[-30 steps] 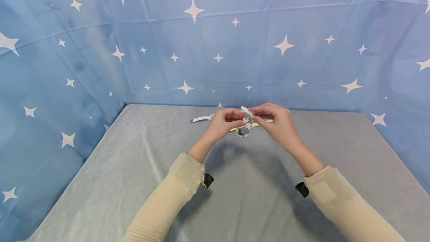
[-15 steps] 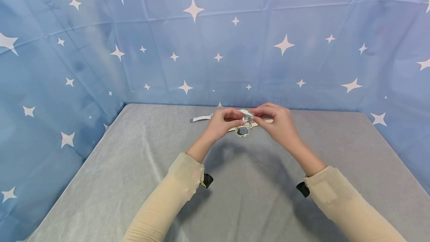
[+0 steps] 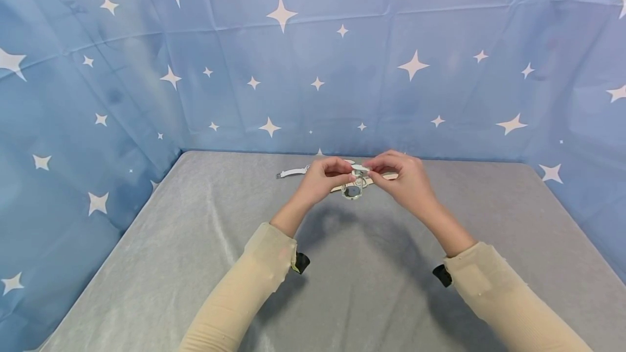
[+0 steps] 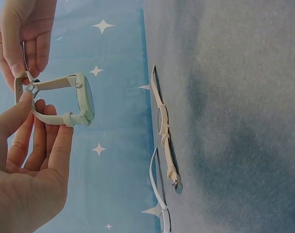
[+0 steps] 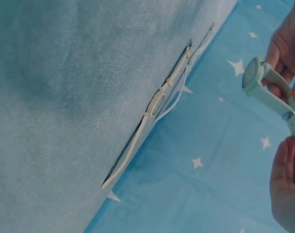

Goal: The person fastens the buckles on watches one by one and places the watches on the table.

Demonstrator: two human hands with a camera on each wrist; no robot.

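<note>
I have my left grip point(image 3: 320, 175) pinching the mint watch point(image 4: 85, 99) near its buckle point(image 4: 32, 88), my right grip point(image 3: 403, 175) its strap end point(image 4: 19, 91); cream watch point(image 4: 162, 120) and white watch point(image 3: 293, 171) lie far on the bench point(image 3: 371, 287).

The pale strap end point(image 3: 361, 168) held by the right hand point(image 3: 404, 178), tilted up a second ago, has tipped down to nearly level.

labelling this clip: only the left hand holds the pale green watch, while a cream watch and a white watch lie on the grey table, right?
No: the right hand holds the pale green watch too, by its strap, alongside the left hand; the left wrist view shows it. The cream watch and white watch do lie on the grey table.
</note>
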